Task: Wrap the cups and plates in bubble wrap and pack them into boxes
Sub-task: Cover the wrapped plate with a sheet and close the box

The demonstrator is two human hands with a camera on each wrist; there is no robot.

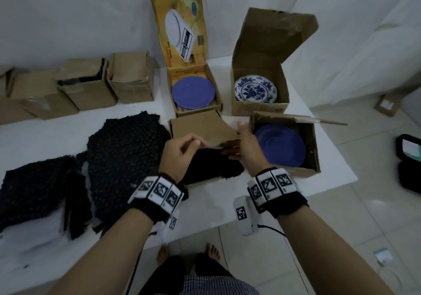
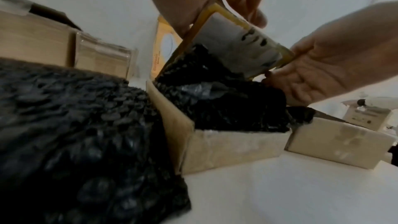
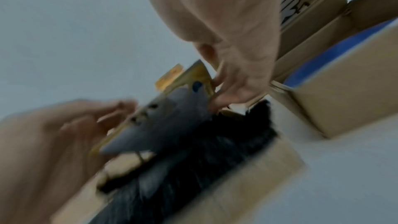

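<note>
A small cardboard box (image 2: 232,146) stands at the table's front middle, and a bundle wrapped in black bubble wrap (image 1: 211,162) lies inside it. Its lid (image 1: 200,126) is half raised over the bundle. My left hand (image 1: 195,143) pinches the lid's front edge. At the lid's right corner my right hand (image 1: 234,145) grips it, thumb pointing up. The left wrist view shows the lid's printed inner face (image 2: 237,47) between both hands. Bare plates lie in open boxes: a blue plate (image 1: 193,93), a blue-and-white floral plate (image 1: 255,89) and another blue plate (image 1: 280,145).
Loose sheets of black bubble wrap (image 1: 125,149) cover the table's left front. Several closed cardboard boxes (image 1: 132,78) line the back left. The yellow box's tall lid (image 1: 180,28) stands upright behind. The table edge (image 1: 330,185) is close on the right; a black case (image 1: 410,162) sits on the floor.
</note>
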